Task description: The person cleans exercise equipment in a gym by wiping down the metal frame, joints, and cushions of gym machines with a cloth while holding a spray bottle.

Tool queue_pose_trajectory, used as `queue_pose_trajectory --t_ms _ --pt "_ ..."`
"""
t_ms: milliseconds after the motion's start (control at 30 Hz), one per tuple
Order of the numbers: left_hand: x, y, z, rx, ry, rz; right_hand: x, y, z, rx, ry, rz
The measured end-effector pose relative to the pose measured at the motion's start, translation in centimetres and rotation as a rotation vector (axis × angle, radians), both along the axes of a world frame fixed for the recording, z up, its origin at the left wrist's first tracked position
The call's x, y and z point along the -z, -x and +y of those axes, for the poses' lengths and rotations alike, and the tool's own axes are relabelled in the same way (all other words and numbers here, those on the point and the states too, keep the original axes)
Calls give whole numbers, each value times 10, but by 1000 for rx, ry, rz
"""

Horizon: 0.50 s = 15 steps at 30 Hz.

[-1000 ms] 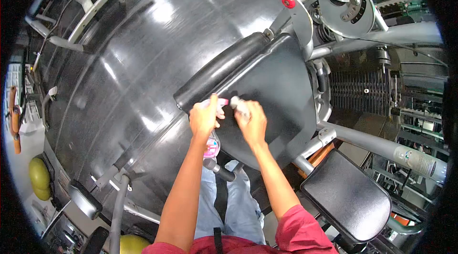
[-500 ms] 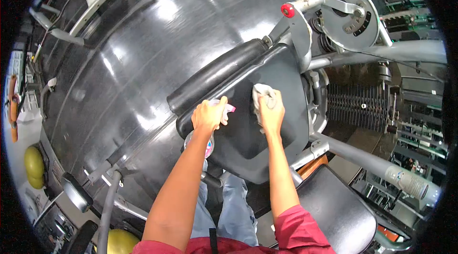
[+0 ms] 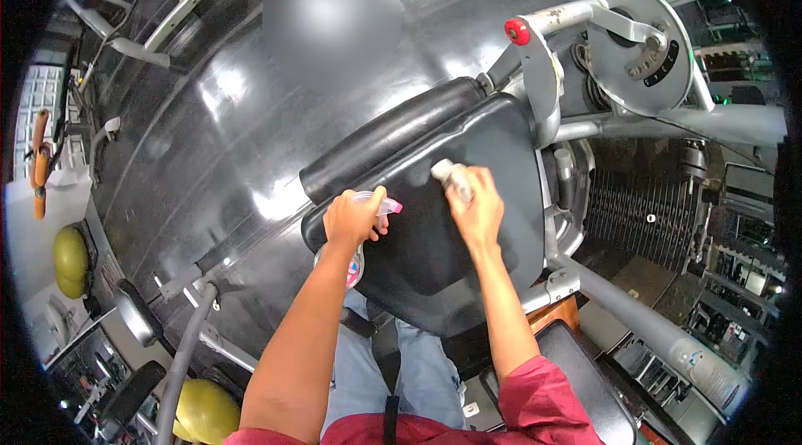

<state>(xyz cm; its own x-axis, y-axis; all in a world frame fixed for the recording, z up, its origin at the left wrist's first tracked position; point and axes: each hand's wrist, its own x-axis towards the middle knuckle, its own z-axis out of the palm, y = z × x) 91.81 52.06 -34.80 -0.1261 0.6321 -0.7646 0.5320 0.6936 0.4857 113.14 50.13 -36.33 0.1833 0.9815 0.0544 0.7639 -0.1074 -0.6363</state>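
Observation:
My left hand (image 3: 355, 218) is wrapped round the neck of a clear spray bottle (image 3: 356, 268) with a pink nozzle, over the left part of a black padded seat (image 3: 418, 265). In my right hand (image 3: 478, 209) a crumpled whitish cloth (image 3: 451, 176) is gripped, at the middle of the seat's surface. A darker patch shows on the pad between the hands. Along the seat's far edge lies a black roller pad (image 3: 393, 140).
A grey disc with numbers (image 3: 643, 48) and a red-capped bar (image 3: 517, 30) stand at the upper right. Weight plates (image 3: 631, 211) are at the right. Yellow balls (image 3: 205, 411) and grey frame tubes are at the left.
The view has shifted slightly. My right hand has moved with the cloth, which now looks more bunched up in its fingers. My left hand still holds the bottle.

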Motion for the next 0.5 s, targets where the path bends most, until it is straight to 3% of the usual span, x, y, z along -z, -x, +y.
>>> queue_pose_trajectory --t_ms 67,167,300,400,500 --pt "0 -1 0 -10 4 -4 -6 -5 21 132 21 58" --pt "1 0 -1 -5 10 -14 3 15 13 148 -39 113" --pt "-7 -2 2 -11 22 12 -2 38 -29 -201 32 189" --pt "-13 -3 3 -13 22 -5 -2 21 -33 -306 109 129" --pt "-8 -2 2 0 16 -29 0 -5 -11 -189 28 84"
